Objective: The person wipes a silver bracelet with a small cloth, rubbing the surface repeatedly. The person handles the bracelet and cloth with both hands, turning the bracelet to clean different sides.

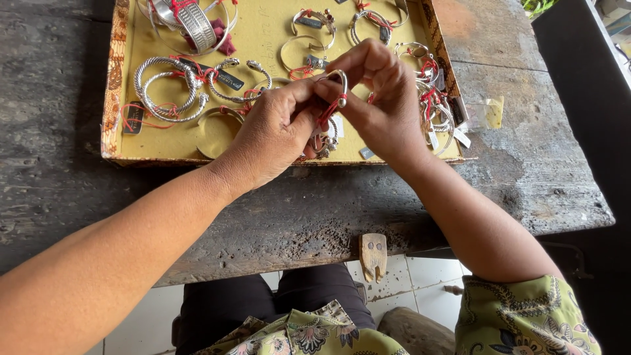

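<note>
My left hand [273,131] and my right hand [381,98] meet over the front of a shallow tray [113,98] with a yellow floor. Between their fingertips they hold a silver open bangle [338,82] with a ball end and a red thread tied to it. The thread runs down between the thumbs. Both hands pinch the bangle from opposite sides. Part of the bangle is hidden behind my fingers.
Several silver bangles [167,89] with red threads and small dark tags lie across the tray. The tray sits on a worn dark wooden bench [513,164]. A small wooden peg [373,255] juts from the bench's front edge. A clear little bag [486,113] lies right of the tray.
</note>
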